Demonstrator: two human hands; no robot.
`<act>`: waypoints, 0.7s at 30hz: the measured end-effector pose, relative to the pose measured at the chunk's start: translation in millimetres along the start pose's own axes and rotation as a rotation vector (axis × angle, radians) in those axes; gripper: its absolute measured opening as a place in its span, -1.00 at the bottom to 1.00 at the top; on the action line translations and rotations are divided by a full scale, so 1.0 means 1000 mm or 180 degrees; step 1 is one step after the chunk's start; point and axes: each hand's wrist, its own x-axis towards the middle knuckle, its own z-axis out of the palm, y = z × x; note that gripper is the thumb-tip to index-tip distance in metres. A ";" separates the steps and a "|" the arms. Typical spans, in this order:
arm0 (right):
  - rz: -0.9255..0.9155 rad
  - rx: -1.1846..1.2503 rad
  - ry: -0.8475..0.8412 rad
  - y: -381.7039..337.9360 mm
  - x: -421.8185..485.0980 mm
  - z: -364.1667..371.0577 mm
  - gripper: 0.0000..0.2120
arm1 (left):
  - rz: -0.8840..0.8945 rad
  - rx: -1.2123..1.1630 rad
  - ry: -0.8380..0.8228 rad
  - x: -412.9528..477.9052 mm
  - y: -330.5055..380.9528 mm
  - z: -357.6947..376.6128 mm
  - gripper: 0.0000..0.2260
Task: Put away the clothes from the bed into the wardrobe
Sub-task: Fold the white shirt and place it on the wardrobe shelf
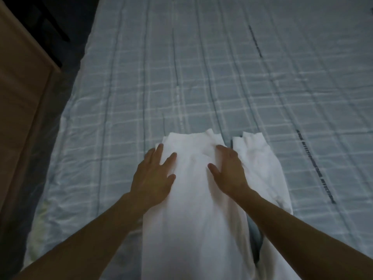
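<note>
A white garment (193, 199) lies lengthwise on the bed (242, 77), its two cuffed ends pointing away from me. It looks like white trousers, one leg folded over toward the middle and the other leg (262, 168) lying to the right. My left hand (155, 178) lies flat with spread fingers on the garment's left edge. My right hand (228, 170) presses flat on the cloth near the gap between the legs. Neither hand grips anything.
The bed is covered with a pale blue checked sheet with dark stripes. A light wooden piece of furniture (22, 98) stands along the left side of the bed, with dark floor (50, 21) beyond it.
</note>
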 end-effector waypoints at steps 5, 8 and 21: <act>-0.0004 0.0052 0.0350 0.003 0.033 0.008 -0.60 | 0.0101 0.0019 -0.0163 0.042 -0.006 0.009 -0.40; -0.0121 0.0265 0.0602 0.008 0.037 0.007 -0.61 | 0.0100 -0.0089 -0.0044 0.044 0.000 0.011 -0.42; -0.0929 -0.0901 0.0614 -0.009 0.009 0.013 -0.43 | 0.0590 0.0512 0.0730 0.040 0.023 0.031 -0.44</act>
